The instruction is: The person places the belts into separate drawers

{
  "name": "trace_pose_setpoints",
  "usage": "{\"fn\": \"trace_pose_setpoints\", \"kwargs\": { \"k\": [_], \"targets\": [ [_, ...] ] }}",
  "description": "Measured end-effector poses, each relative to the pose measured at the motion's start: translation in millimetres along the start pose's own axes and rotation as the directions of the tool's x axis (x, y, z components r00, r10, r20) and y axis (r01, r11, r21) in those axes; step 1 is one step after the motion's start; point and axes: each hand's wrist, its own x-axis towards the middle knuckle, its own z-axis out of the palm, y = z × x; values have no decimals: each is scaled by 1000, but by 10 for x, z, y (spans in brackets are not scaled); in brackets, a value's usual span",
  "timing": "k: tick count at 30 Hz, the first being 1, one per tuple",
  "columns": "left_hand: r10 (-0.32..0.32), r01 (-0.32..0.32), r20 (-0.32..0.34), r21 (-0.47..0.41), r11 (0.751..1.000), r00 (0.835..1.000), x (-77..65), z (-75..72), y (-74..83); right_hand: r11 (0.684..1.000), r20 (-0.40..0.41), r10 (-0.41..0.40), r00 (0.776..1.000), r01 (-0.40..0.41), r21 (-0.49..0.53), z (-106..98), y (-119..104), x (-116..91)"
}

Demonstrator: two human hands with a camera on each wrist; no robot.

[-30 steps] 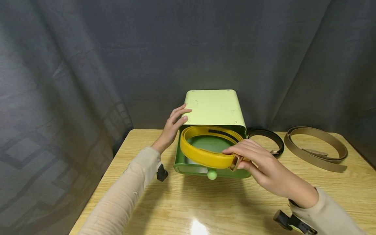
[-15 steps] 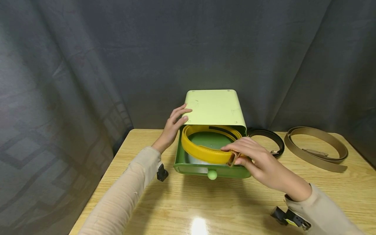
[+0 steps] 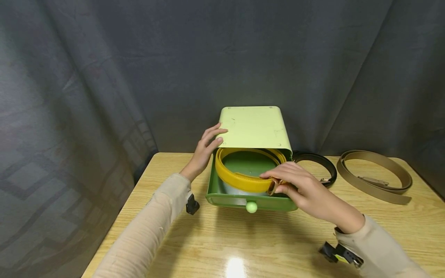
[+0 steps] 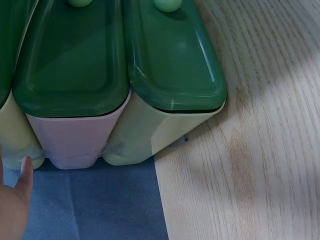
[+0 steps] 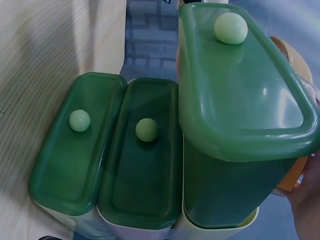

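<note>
A coiled yellow belt (image 3: pixel 240 182) sits inside the pulled-out green drawer (image 3: pixel 222 200), its back part just under the pale green cabinet top (image 3: pixel 255 127). My right hand (image 3: pixel 306 187) pinches the belt at its gold-coloured buckle (image 3: pixel 274 186), above the drawer's front right corner. Spread along the cabinet's upper left edge, my left hand (image 3: pixel 201 154) rests with its fingers nearly straight. In the right wrist view the drawer front (image 5: pixel 245 95) juts out with its round knob (image 5: pixel 230 28), and part of the belt (image 5: pixel 295 62) shows behind it.
Two lower drawers, a middle one (image 5: pixel 140 170) and a bottom one (image 5: pixel 75 160), are closed. To the right of the cabinet lie a coiled black belt (image 3: pixel 321 160) and a coiled tan belt (image 3: pixel 375 190) on the wooden table (image 3: pixel 208 243). A dark curtain (image 3: pixel 194 58) hangs behind.
My right hand has moved slightly left and lowered the yellow belt farther into the drawer, shifting it back a little. The left hand and cabinet have stayed in place.
</note>
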Motion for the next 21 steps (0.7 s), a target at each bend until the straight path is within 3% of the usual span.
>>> {"fn": "trace_pose_setpoints", "kwargs": {
  "k": [12,21],
  "targets": [
    [-33,33,13,-15,999,999,1,20,24,995,102,57,993,-65,80,-70,120,31],
    [-41,40,32,9,999,999,-67,55,298,992,179,79,981,-94,80,-135,213,63]
  ]
}}
